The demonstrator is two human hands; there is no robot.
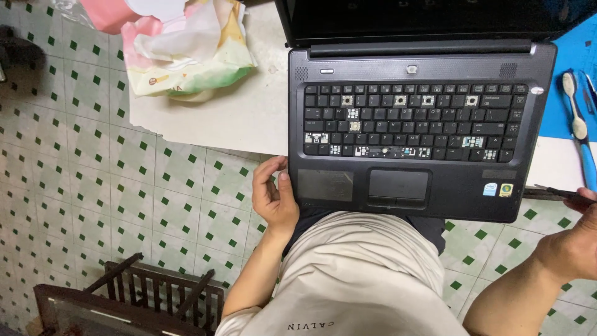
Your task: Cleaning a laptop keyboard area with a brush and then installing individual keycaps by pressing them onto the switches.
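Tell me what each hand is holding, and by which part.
The right hand holds a thin dark tool by its near end. The left hand holds nothing; it rests against the laptop at its front left corner.

The laptop (423, 134) is matt black plastic, its palm rest slightly glossy, with pale bare sockets where keycaps are off. The desk (242, 118) looks smooth off-white with a chipped edge; the crumpled bag (186, 50) is shiny thin plastic. The floor (93, 168) is glazed tile.
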